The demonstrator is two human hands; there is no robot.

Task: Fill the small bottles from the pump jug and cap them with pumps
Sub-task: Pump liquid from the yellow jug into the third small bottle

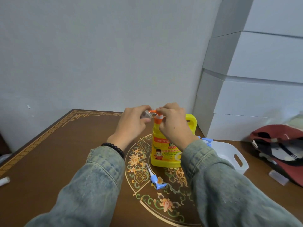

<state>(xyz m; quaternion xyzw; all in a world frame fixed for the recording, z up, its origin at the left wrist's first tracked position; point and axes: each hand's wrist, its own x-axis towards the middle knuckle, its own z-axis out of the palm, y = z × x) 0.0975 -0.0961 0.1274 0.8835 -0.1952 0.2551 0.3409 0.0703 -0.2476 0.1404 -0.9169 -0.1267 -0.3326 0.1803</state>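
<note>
A yellow pump jug [164, 149] with an orange pump head [156, 114] stands upright on the brown table [57, 161]. My left hand [131, 123] holds a small clear bottle [146, 114] tilted, its mouth at the orange spout. My right hand [173, 123] rests on top of the pump head with fingers curled over it. A loose blue pump cap [156, 179] lies on the table in front of the jug. Another blue pump [207, 141] shows behind my right wrist, at the white tray's edge.
A white tray [232, 156] with handle slots sits right of the jug. A red cap [282, 149] and a small clear piece [277, 177] lie at the far right. Stacked white boxes [249, 95] stand behind. A white roll [4, 181] lies at the left edge.
</note>
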